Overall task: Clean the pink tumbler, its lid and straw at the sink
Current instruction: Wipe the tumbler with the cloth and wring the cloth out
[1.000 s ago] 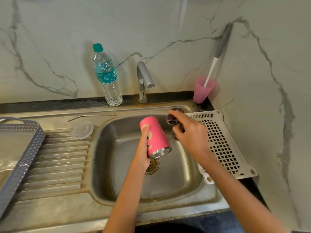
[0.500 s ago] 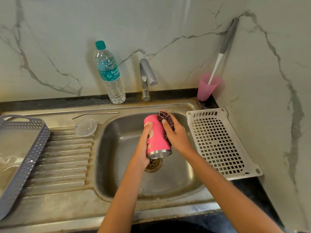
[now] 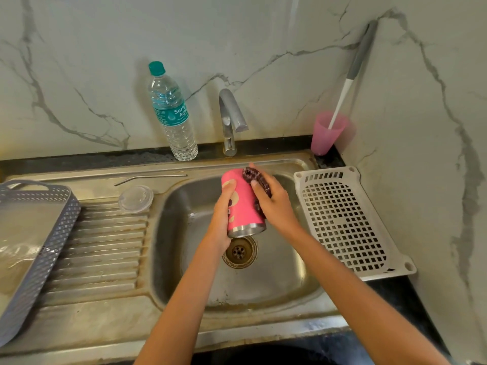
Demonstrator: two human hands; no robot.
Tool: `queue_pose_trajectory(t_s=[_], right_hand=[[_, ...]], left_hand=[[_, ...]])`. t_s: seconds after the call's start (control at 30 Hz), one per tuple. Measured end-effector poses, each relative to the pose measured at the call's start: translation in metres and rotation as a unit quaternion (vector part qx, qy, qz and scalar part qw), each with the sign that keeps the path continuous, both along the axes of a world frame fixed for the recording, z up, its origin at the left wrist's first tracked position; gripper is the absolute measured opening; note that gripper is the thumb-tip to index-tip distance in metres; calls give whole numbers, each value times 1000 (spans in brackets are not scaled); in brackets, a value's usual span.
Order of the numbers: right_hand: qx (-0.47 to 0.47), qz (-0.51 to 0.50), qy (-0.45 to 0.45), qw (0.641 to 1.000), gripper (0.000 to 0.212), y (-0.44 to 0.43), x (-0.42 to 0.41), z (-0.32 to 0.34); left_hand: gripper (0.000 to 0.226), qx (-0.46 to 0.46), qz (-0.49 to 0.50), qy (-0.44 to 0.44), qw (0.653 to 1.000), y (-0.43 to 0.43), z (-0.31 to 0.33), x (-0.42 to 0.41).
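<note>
The pink tumbler [image 3: 243, 206] is held in the air over the basin of the sink [image 3: 279, 275], tilted; its metal-rimmed end is lowest and nearest the camera, directly above the drain [image 3: 239, 252]; its pink end points up toward the tap [image 3: 232, 119]. The left hand [image 3: 220, 217] grips the tumbler from its left side; the thumb lies curled across the front of the pink wall; the other fingers are hidden behind the body. The right hand [image 3: 275, 206] holds a dark scrubber [image 3: 257, 180] against the tumbler's upper right side; its fingers are curled over the scrubber, and one fingertip touches the pink wall.

The lid [image 3: 135, 198], clear and round, lies flat at the top of the ribbed drainboard [image 3: 100, 246], just left of the basin; the straw [image 3: 150, 178], a metal tube bent at its left end, lies on the ledge just behind the lid, apart from it.

A water bottle [image 3: 172, 114] with a teal cap stands upright left of the tap; a pink cup [image 3: 328, 133] stands in the right corner, with a long-handled tool [image 3: 354, 67] leaning in it against the wall; a white perforated tray [image 3: 342, 225] lies right of the basin; a grey perforated basket [image 3: 39, 233] sits at the drainboard's left end.
</note>
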State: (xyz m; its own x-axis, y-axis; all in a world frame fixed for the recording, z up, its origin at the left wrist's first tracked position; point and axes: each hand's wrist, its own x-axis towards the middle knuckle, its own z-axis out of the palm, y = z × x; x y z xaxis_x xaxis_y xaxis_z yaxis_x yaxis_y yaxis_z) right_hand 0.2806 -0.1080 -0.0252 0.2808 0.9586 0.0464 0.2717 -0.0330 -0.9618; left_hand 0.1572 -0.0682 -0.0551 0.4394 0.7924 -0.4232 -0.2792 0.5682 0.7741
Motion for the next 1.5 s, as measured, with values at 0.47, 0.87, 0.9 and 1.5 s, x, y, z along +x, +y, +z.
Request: queue_pose_trajectory(t_s=[0.47,0.87,0.9,1.5], right_hand=[[-62,-12,40,997,39,12,-2,-2],[-18,-16,-3,1000,39,18,-2,13],[-11,5,-4,1000,40,13,-4,12],[65,54,-230,969,47,-19,-32,-18]], left_hand=[[76,36,77,81,993,14,3,0],[48,27,-4,64,998,7,16,-5],[49,36,9,65,997,11,17,-7],[78,41,95,111,988,17,10,-17]])
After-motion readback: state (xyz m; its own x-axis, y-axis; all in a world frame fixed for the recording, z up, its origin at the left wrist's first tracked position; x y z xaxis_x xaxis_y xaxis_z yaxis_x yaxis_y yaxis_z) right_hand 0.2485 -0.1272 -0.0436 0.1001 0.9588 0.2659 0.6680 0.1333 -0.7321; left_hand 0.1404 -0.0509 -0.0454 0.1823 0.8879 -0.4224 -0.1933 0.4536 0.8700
